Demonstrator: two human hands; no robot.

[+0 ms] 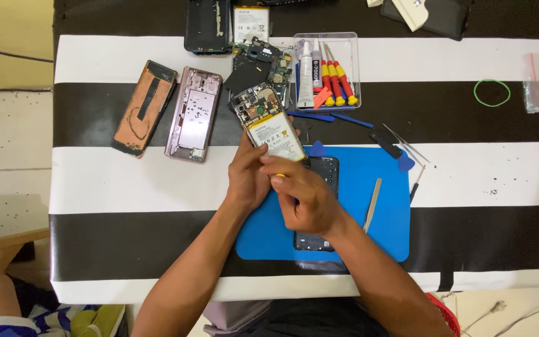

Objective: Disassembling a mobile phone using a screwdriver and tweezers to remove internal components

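Observation:
My left hand (247, 178) holds an opened phone (268, 122) by its lower end, tilted up off the table, with its white battery and circuit board showing. My right hand (304, 193) is closed around a small tool with a yellow tip (279, 175) and rests against the phone's lower edge. Under my right hand a dark phone back cover (324, 171) lies on a blue work mat (382, 231).
Two phone frames, one orange (143, 107) and one pink (193, 113), lie at the left. A clear tray (352, 56) holds red screwdrivers and a glue tube. Tweezers (407, 145), a metal spudger (373, 205), blue picks, a green rubber band (491, 92) and more phone parts lie around.

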